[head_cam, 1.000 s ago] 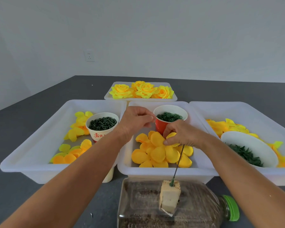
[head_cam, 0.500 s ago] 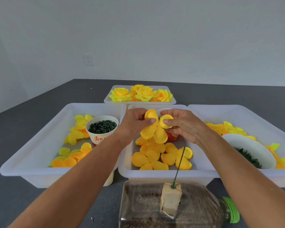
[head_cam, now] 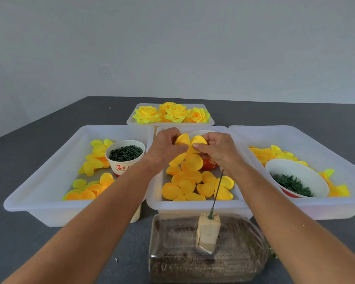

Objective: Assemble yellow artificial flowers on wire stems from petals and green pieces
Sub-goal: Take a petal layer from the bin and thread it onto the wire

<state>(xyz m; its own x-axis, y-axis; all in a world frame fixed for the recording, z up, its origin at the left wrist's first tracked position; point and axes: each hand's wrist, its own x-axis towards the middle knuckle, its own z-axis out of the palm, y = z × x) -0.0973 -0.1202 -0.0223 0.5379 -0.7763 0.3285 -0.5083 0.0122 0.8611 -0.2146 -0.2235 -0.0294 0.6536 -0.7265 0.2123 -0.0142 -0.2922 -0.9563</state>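
Hands meet at the centre of the frame, above the middle white bin [head_cam: 197, 204]. Our left hand [head_cam: 164, 149] and right hand [head_cam: 217, 149] are both pinched narrow on one yellow petal piece [head_cam: 190, 155], a cluster of rounded lobes. Two lobes stand up between the thumbs, and the others hang down below the knuckles. The piece is in the air, clear of the loose petals [head_cam: 195, 187] lying in the bin under it.

What matters next, we judge, is the wire stem [head_cam: 216, 191]. It sits below the petal piece and a little to the right, toward the bottom of the frame. Its foot is stuck in a small pale block [head_cam: 208, 231] that rests on a clear bottle [head_cam: 205, 249] lying on its side. Its long axis runs nearly upright, leaning up and to the right, so the tip ends just under our right wrist. The right hand is nearer the tip; the left is farther off. To thread the piece, we would likely bring it down and rightward onto that tip, its centre hole facing down along the wire. We cannot see the hole from here.

Finished yellow flowers [head_cam: 170, 114] lie in a tray at upper centre. A cup of green pieces [head_cam: 125, 153] stands in the left bin.
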